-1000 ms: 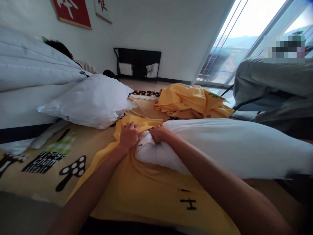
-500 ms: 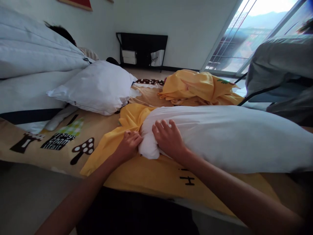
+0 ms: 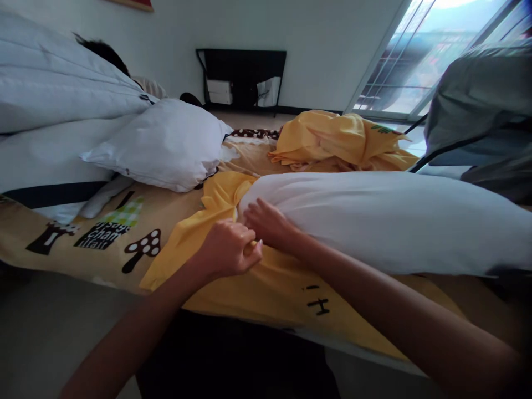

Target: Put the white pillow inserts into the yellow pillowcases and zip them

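Head view: long white pillow (image 3: 386,216) lies lengthwise on yellow cloth (image 3: 224,194), its L end in front of the wearer, R end near the frame's R side. L hand (image 3: 228,248) is curled in a loose fist, thumb out, over the cloth by that end; R hand (image 3: 268,221), fingers bent, sits just beside it, at the pillow's end. Can't tell what, if anything, either one pinches.

Risks: a hard tug toward the wearer could prob. drag pillow & cloth over the near edge of the bed (image 3: 108,271), as both lie close to it. Uneven pull could bunch the cloth, esp. where it's already creased. Loose folds might also slip from the fingers.

Hard to see: the pillow's L tip & cloth behind the hands, both palms, pillow underside. Far R is dark, blurry. Bedding stack (image 3: 50,94) cut off at L; it partly hides another person's head (image 3: 103,54).
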Motion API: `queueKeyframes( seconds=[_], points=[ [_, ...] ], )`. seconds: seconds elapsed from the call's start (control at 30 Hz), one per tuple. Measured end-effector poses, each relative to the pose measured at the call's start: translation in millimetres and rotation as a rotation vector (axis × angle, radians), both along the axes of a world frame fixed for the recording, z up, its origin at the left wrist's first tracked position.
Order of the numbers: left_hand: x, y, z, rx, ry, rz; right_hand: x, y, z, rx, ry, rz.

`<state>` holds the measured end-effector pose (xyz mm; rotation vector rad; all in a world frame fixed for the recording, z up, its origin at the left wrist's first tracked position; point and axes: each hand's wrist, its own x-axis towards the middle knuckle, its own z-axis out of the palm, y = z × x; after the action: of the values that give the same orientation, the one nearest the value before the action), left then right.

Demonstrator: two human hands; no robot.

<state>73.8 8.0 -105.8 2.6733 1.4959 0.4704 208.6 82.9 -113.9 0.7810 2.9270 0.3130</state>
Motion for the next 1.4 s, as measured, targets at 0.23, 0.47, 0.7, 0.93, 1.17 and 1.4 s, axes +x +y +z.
queueKeyframes(
  seconds=[0.23,0.47,0.7,0.93,1.17,1.4],
  points=[
    [-4,7,-13.7,-0.03,-0.251,-0.175,64,-43,12.8,-0.073,0.075,0.064],
    [-10,4,-20.3,-0.136,-0.077,-0.178,167,-111,-19.8,0.472,0.139,-0.425],
    [65,-18,-6.2,-0.158,0.176,-0.449,151,-24,23.1,0.341,0.107,-0.189],
    [94,12,25.5,0.206,-0.149,-0.256,110,-10,58.6,0.048,0.048,-0.084],
    [14,54,17.3,-0.187,-0.211,-0.323,156,-26,33.2,-0.105,0.138,0.025],
    [51,49,36.3,0.1,-0.428,-0.392,121,-54,23.8,-0.194,0.378,0.062]
  ],
)
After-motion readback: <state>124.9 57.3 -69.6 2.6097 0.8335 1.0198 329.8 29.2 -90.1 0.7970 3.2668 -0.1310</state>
